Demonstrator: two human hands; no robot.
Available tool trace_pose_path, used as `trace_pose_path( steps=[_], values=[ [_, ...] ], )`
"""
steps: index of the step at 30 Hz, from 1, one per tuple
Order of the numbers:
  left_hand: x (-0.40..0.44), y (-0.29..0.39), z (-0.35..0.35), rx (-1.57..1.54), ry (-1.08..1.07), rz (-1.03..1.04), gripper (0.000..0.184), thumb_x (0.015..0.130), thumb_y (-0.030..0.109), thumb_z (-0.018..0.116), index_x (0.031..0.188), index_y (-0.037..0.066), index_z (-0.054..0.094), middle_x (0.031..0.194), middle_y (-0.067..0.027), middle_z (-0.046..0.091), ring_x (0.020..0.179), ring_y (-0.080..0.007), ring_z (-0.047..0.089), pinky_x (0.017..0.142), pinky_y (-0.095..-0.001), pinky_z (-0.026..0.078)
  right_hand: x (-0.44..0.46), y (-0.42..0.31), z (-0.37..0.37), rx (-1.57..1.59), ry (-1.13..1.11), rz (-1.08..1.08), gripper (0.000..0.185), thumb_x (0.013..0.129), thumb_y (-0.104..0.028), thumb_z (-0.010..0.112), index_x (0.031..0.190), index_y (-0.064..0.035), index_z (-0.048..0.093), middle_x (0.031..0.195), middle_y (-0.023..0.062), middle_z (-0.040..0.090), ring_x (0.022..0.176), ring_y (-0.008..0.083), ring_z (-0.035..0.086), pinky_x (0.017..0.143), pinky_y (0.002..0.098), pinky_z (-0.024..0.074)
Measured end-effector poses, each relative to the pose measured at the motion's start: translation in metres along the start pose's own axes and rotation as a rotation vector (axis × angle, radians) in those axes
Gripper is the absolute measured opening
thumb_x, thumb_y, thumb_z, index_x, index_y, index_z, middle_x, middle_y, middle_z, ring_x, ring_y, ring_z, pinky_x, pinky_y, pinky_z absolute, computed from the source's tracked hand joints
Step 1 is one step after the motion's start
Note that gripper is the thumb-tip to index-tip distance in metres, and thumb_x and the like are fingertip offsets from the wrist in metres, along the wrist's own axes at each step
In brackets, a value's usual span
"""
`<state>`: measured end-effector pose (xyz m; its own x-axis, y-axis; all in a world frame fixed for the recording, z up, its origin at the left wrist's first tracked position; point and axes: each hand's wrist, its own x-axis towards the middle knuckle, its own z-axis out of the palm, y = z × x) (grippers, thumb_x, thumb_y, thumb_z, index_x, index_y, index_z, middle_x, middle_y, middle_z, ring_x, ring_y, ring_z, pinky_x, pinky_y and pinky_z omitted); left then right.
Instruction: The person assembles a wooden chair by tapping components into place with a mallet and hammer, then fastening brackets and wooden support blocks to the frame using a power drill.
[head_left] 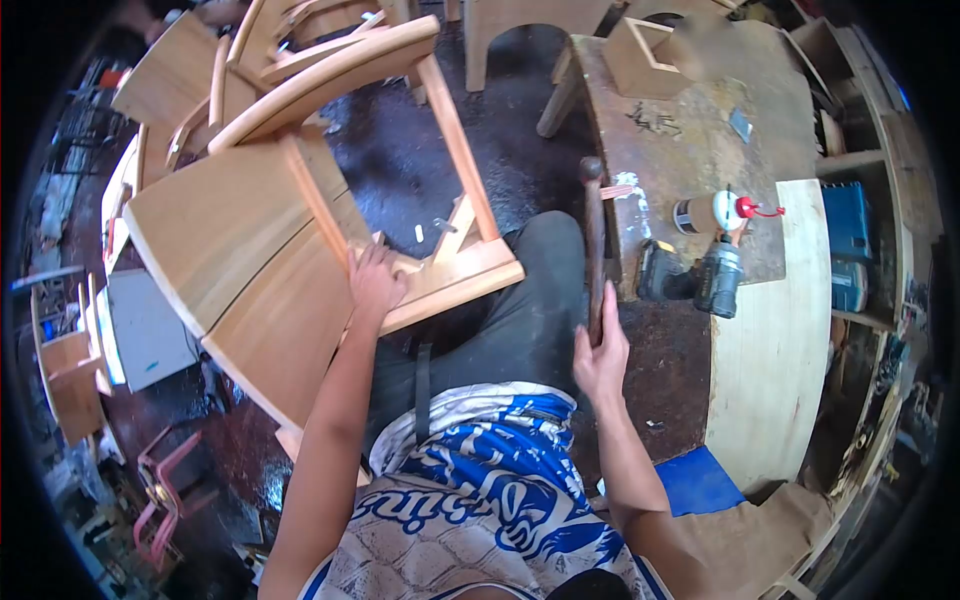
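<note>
A pale wooden chair [262, 262] lies tipped over beside and partly across my lap, with its seat frame and legs facing up. My left hand [375, 283] rests on the inner corner of its frame, fingers curled over the wood beside a corner block. A screw or small metal piece [443, 226] shows near the diagonal brace [455, 228]. In my right hand [604, 358], the fingers wrap round the lower handle of a hammer [596, 235]. The hammer stands nearly upright next to the workbench edge, its dark head at the top, apart from the chair.
On the workbench [690, 150] are a cordless drill [718, 275], a glue bottle [708, 213], scattered screws [655, 122] and an open wooden box [645, 62]. More chair parts [175, 75] stand at the upper left. Shelves with blue cases [846, 222] line the right.
</note>
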<state>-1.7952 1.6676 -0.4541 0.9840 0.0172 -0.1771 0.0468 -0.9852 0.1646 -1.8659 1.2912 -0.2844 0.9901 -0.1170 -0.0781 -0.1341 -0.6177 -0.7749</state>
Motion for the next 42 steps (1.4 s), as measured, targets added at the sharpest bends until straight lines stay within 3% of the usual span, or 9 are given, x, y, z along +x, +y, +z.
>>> trace_pose_path(
  steps=[11, 16, 19, 21, 28, 34, 36, 40, 42],
  values=[
    [-0.006, 0.008, -0.009, -0.031, 0.123, 0.022, 0.037, 0.078, 0.022, 0.063, 0.111, 0.008, 0.074, 0.127, -0.007, 0.069, 0.129, -0.023, 0.057, 0.124, -0.0613, 0.013, 0.153, 0.058, -0.001, -0.111, 0.443, 0.27, 0.075, 0.082, -0.002, 0.057, 0.155, -0.0091, 0.04, 0.12, 0.0271, 0.064, 0.112, 0.0445, 0.062, 0.095, 0.0491, 0.0493],
    [-0.003, 0.005, -0.006, -0.012, 0.182, 0.041, 0.034, 0.078, 0.022, 0.065, 0.108, 0.008, 0.074, 0.117, -0.0069, 0.068, 0.12, -0.0239, 0.061, 0.124, -0.0607, 0.016, 0.127, 0.067, 0.0, -0.091, 0.564, 0.052, 0.074, 0.082, -0.001, 0.058, 0.154, -0.0088, 0.043, 0.108, 0.0236, 0.064, 0.103, 0.0425, 0.064, 0.089, 0.05, 0.0501],
    [-0.001, 0.005, -0.006, 0.01, 0.148, 0.064, 0.034, 0.078, 0.022, 0.065, 0.108, 0.008, 0.074, 0.114, -0.0071, 0.068, 0.116, -0.0247, 0.061, 0.123, -0.0608, 0.018, 0.104, 0.056, -0.01, -0.079, 0.419, 0.154, 0.072, 0.081, 0.002, 0.058, 0.152, -0.0067, 0.046, 0.12, 0.0227, 0.066, 0.112, 0.037, 0.065, 0.098, 0.0413, 0.0487],
    [-0.001, 0.007, -0.006, 0.017, 0.149, 0.073, 0.034, 0.078, 0.022, 0.065, 0.108, 0.008, 0.074, 0.114, -0.0071, 0.068, 0.116, -0.0248, 0.061, 0.123, -0.0609, 0.018, 0.096, 0.058, -0.005, -0.106, 0.408, 0.137, 0.072, 0.081, 0.0, 0.061, 0.151, -0.0105, 0.048, 0.101, 0.018, 0.064, 0.097, 0.0353, 0.065, 0.089, 0.0425, 0.0508],
    [-0.008, 0.003, -0.004, -0.012, 0.196, 0.102, 0.034, 0.08, 0.023, 0.065, 0.108, 0.007, 0.074, 0.115, -0.0087, 0.068, 0.118, -0.0259, 0.061, 0.123, -0.0607, 0.019, 0.09, 0.042, 0.007, -0.069, 0.349, 0.102, 0.076, 0.08, -0.002, 0.064, 0.153, -0.0152, 0.047, 0.101, 0.0184, 0.061, 0.094, 0.0388, 0.064, 0.085, 0.0463, 0.0516],
    [-0.008, 0.004, -0.009, 0.014, 0.126, 0.091, 0.035, 0.081, 0.025, 0.065, 0.11, 0.008, 0.074, 0.118, -0.009, 0.068, 0.12, -0.0275, 0.06, 0.121, -0.0623, 0.022, 0.028, 0.002, -0.036, -0.021, 0.566, -0.138, 0.071, 0.085, 0.003, 0.065, 0.151, 0.0055, 0.041, 0.111, 0.0217, 0.063, 0.1, 0.0347, 0.065, 0.091, 0.0408, 0.0507],
    [-0.007, 0.005, -0.009, 0.002, 0.126, 0.1, 0.035, 0.081, 0.026, 0.065, 0.111, 0.008, 0.074, 0.119, -0.0093, 0.067, 0.12, -0.0278, 0.06, 0.121, -0.0622, 0.022, 0.015, 0.002, -0.059, -0.03, 0.699, -0.147, 0.072, 0.087, 0.002, 0.065, 0.153, 0.0054, 0.038, 0.115, 0.0188, 0.063, 0.099, 0.029, 0.063, 0.091, 0.0386, 0.0501],
    [-0.007, 0.001, -0.004, 0.0, 0.131, 0.112, 0.037, 0.082, 0.027, 0.066, 0.113, 0.009, 0.073, 0.119, -0.0098, 0.067, 0.121, -0.0285, 0.059, 0.121, -0.0618, 0.021, 0.015, 0.032, -0.115, 0.313, 0.852, 0.111, 0.073, 0.086, 0.006, 0.059, 0.155, 0.0053, 0.035, 0.126, 0.0121, 0.059, 0.098, 0.0166, 0.057, 0.091, 0.0309, 0.0481],
    [-0.006, 0.003, -0.006, 0.003, 0.117, 0.111, 0.037, 0.082, 0.027, 0.066, 0.113, 0.009, 0.073, 0.119, -0.0095, 0.067, 0.122, -0.0284, 0.059, 0.121, -0.0623, 0.021, 0.022, 0.09, -0.142, 0.144, 0.838, 0.063, 0.075, 0.085, 0.007, 0.059, 0.156, 0.0051, 0.034, 0.139, 0.0154, 0.057, 0.117, 0.0211, 0.059, 0.101, 0.031, 0.0458]
  ],
)
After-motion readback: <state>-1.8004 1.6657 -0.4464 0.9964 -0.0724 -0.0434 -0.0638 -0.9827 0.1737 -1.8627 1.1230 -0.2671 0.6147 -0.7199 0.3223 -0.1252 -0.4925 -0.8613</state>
